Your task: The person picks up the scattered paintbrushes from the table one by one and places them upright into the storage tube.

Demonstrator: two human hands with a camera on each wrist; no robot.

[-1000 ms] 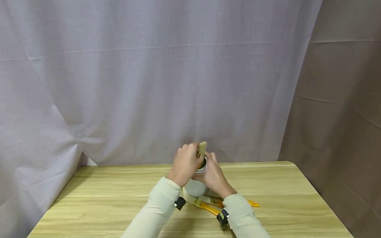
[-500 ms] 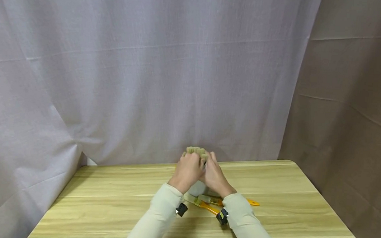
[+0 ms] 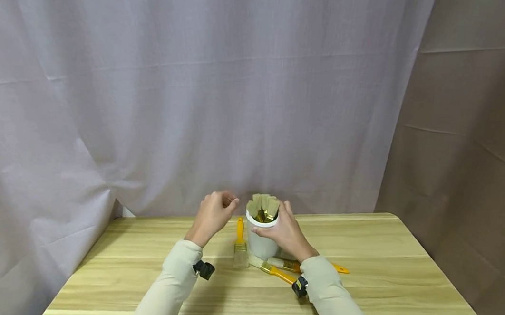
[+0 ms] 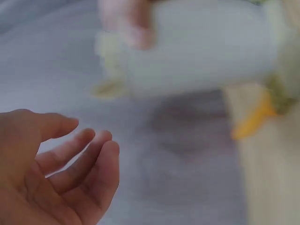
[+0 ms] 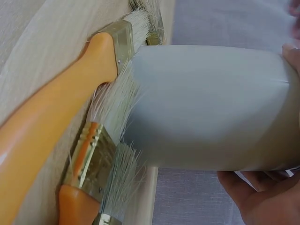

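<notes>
While the right hand [image 3: 284, 233] wraps its fingers round the white cup [image 3: 261, 241] and keeps it upright near the back of the table [image 3: 380, 259], the left hand [image 3: 213, 215] floats just beside it, holding nothing, its fingers loose and a little bent. Brushes [image 3: 264, 206] stand in the cup with their bristles up. 1 brush [image 3: 240, 245] with a yellow handle lies flat on the left of the cup, and 2 more brushes [image 3: 281, 269] lie in front, their bristles touching the cup's foot in the right wrist view. The cup looks tall and full, so it could tip if the right hand pushes it or a brush catches the rim. The 2 front brushes could roll if a sleeve bumps them. The curtain [image 3: 195, 102] hangs close behind the cup, so there is little room at the back. Bare wood lies open on the left, on the right, and toward the person.
</notes>
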